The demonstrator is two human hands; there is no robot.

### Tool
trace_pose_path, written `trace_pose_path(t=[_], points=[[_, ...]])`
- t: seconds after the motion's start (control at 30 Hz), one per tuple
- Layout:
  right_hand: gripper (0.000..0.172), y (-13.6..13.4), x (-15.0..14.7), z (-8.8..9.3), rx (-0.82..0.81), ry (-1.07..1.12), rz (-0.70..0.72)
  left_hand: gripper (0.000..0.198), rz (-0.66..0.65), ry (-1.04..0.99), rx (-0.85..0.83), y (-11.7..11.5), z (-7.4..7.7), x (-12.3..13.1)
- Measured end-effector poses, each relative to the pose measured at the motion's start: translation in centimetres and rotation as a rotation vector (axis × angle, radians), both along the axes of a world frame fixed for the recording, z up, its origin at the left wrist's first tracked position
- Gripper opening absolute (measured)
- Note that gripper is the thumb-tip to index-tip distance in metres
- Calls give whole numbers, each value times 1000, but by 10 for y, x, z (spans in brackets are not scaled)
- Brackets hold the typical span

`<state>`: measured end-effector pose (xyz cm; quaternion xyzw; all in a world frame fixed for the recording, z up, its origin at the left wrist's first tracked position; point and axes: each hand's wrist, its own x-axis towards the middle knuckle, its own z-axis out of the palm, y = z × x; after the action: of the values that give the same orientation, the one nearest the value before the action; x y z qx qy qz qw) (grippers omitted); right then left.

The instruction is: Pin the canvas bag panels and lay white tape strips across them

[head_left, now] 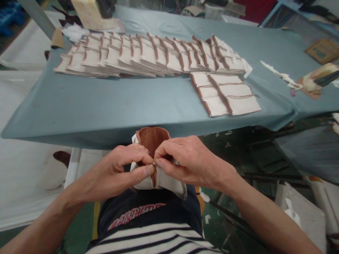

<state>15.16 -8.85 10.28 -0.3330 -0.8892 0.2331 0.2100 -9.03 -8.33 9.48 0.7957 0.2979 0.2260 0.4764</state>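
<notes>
A leather piece (154,137), brown inside and off-white outside, sits above my lap, curved open like a boot shaft. My left hand (124,168) pinches its near edge between thumb and fingers, beside a seam. Right against it, the thumb and forefinger of my right hand (182,160) pinch the same edge. The fingertips of both hands nearly meet, and the exact spot between them is partly hidden. On the table lie a long overlapping row of similar off-white pieces (152,53) with brown edges, and a smaller stack (242,103) nearer me.
A blue-green cloth (66,109) covers the table. At the back left stands a cream block (91,16) beside crumpled white material (75,32). To the right are a cardboard box (321,50) and a dark-handled tool (328,77). A white surface (23,158) lies left.
</notes>
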Motion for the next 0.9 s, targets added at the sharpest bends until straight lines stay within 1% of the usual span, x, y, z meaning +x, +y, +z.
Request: trace_pose_path(t=[0.1,0.17,0.27,0.33,0.4,0.53,0.6,0.67,0.77,0.8,0.83,0.9], points=[[16,2,-5,6,44,-76,15,27,61,51,21,-1,1,1],[16,5,-8,9,27,-118,24,28,89,105,59,-1,0,1],[16,9,-12,10,-86,-83,7,31,139,146,124,-1,-1,3],[16,9,-14,10,-185,7,-39,32,179,121,134,-1,-3,5],[16,8,-16,9,-230,36,-77,33,218,81,148,-3,-6,5],[11,2,-20,6,-190,-56,-98,35,242,1,227,-4,-10,2],[9,0,-22,4,-164,-14,-112,34,230,-32,250,-4,-10,0],[8,0,-23,4,-126,56,-127,34,233,-35,303,-4,-7,1],[16,1,-25,9,-82,127,-144,33,267,-22,406,-2,4,5],[19,2,-25,11,-84,143,-148,33,276,-33,396,0,7,6],[21,2,-25,13,-96,154,-154,33,260,-37,340,3,11,6],[22,4,-23,16,-148,150,-161,36,166,-30,135,10,15,2]])
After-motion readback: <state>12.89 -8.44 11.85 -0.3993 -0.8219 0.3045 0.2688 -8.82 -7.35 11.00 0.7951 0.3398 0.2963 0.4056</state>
